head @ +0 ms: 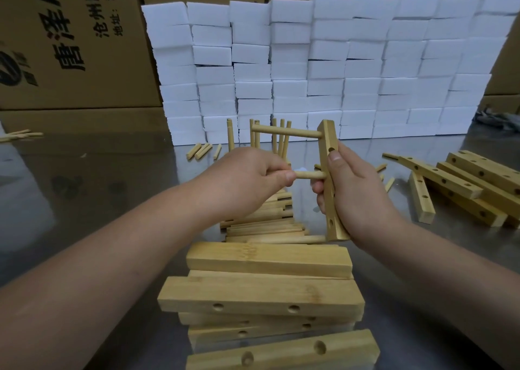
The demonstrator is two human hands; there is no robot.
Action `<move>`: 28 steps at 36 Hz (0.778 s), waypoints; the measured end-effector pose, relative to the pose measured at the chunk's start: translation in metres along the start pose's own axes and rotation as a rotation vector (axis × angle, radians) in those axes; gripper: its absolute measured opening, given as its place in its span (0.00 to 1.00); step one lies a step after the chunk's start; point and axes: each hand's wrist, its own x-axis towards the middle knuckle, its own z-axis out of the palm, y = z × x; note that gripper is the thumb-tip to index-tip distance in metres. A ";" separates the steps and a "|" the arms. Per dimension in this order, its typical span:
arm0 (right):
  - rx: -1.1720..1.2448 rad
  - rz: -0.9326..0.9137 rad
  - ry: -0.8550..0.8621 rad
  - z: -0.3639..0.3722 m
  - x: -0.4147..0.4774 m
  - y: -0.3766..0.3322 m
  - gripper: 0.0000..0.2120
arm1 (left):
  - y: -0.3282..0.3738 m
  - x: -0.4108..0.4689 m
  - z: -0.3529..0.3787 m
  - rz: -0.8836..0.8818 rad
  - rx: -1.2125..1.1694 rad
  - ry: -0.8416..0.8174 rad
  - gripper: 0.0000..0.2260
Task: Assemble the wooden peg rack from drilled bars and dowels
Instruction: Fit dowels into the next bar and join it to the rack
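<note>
My right hand (356, 192) grips a drilled wooden bar (328, 141) and holds it upright above the table. One dowel (284, 132) sticks out to the left from the bar's top hole. My left hand (250, 176) pinches a second dowel (309, 175) whose right end meets the bar at a middle hole. A third dowel (287, 239) lies level with the bar's bottom end; whether it sits in a hole I cannot tell. Loose dowels (264, 223) are heaped under my hands.
Drilled bars (261, 296) are stacked at the near edge of the steel table (112, 178), with more bars (461, 186) at the right. An assembled rack (277, 137) with upright pegs stands behind my hands. White foam blocks (323, 68) and cardboard boxes (73, 40) wall off the back.
</note>
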 end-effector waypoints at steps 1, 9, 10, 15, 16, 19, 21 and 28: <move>-0.008 -0.003 -0.002 0.000 0.000 0.000 0.12 | 0.001 0.000 -0.001 -0.014 -0.025 -0.009 0.11; -0.076 -0.053 -0.010 0.002 -0.001 0.003 0.13 | 0.003 0.004 -0.005 -0.142 -0.223 -0.020 0.14; -0.078 -0.049 -0.006 0.002 -0.001 0.003 0.13 | 0.003 0.004 -0.004 -0.138 -0.219 -0.007 0.14; -0.067 -0.043 0.006 -0.004 0.003 0.004 0.12 | 0.002 0.005 0.000 -0.110 -0.248 0.012 0.11; -0.056 -0.035 0.007 -0.005 0.004 0.004 0.13 | 0.002 0.005 0.000 -0.100 -0.232 0.009 0.11; -0.027 -0.001 0.030 -0.008 0.007 0.009 0.12 | 0.001 0.008 -0.003 -0.106 -0.233 0.019 0.09; -0.004 0.034 0.073 -0.010 0.009 0.014 0.12 | -0.004 0.010 -0.008 -0.139 -0.266 0.073 0.10; 0.164 0.180 0.244 -0.016 0.015 0.024 0.13 | -0.035 0.012 -0.006 -0.268 0.155 -0.019 0.12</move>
